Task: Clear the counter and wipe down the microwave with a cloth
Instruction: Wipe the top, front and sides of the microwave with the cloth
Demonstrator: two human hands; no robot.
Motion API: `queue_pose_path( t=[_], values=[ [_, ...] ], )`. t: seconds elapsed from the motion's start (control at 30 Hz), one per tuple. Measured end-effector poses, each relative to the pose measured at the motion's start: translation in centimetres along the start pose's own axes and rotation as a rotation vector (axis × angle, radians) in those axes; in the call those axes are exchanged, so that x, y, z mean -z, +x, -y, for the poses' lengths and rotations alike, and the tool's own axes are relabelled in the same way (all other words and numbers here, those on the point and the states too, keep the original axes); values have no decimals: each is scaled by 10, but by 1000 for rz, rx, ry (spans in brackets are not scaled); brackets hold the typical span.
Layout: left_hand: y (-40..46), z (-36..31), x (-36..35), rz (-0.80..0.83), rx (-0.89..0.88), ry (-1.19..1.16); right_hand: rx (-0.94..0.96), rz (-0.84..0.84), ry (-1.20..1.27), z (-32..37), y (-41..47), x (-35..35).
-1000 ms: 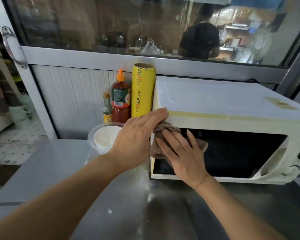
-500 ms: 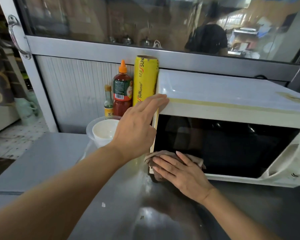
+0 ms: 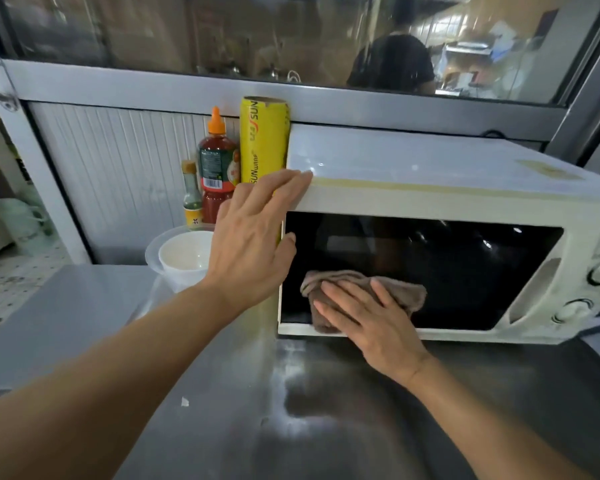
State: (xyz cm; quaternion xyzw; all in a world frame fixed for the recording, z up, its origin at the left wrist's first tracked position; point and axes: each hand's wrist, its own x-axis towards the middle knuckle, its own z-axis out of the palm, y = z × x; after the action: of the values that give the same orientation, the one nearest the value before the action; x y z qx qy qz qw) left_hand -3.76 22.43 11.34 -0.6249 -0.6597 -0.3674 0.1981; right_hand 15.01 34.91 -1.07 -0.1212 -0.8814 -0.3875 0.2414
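Head view: right hand (image 3: 369, 329), fingers flat, presses a crumpled brown cloth (image 3: 400, 289) on the dark glass door of the cream microwave (image 3: 430, 199); open left hand (image 3: 253, 244) braces its top corner. Wiping under way; yellow wrap roll (image 3: 264, 140) and white bowl (image 3: 184, 254) uncleared on steel counter (image 3: 84, 323)

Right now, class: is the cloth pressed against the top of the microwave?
No: the right hand presses the cloth flat on the dark door glass of the microwave; only the left hand touches the top.
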Motion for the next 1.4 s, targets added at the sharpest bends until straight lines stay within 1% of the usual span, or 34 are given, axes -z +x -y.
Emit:
queue_pose_path(
  t=[0.07,0.17,0.23,0.3,0.4,0.47,0.57,0.7,0.87,0.97,1.03,1.1,1.2,1.27,1.3,1.4],
  values=[
    [0,-1,-3,-26,15,-3,97,103,23,8,-17,-4],
    [0,-4,-6,-59,36,-22,136,121,28,3,-18,1],
    [1,-7,-6,-65,47,-16,83,76,22,-15,-7,12],
    [2,-10,-4,-59,52,-2,-6,-9,35,-39,11,26],
    [3,-12,-4,-60,64,-5,-81,-111,65,-61,33,40],
    [4,-12,-7,-86,73,-17,-158,-154,99,-55,37,36],
    [3,-13,-15,-131,81,-51,-280,-126,133,-26,23,20],
    [4,-13,-17,-150,73,-72,-271,-94,131,-5,8,16],
    [5,-15,-16,-140,74,-78,-370,-240,222,-16,39,31],
    [7,-17,-17,-152,68,-78,-423,-273,189,-28,28,33],
    [6,-16,-17,-156,62,-74,-504,-276,153,-39,10,30],
    [6,-14,-18,-160,56,-81,-623,-271,126,-52,-9,25],
    [6,-12,-22,-166,41,-106,-882,-283,137,-69,-33,22],
    [6,-11,-25,-176,28,-120,-1046,-293,193,-78,-42,24],
    [6,-10,-26,-181,28,-125,-1102,-295,235,-82,-44,26],
    [6,-8,-28,-199,27,-140,-1183,-306,320,-81,-38,32]
  ],
)
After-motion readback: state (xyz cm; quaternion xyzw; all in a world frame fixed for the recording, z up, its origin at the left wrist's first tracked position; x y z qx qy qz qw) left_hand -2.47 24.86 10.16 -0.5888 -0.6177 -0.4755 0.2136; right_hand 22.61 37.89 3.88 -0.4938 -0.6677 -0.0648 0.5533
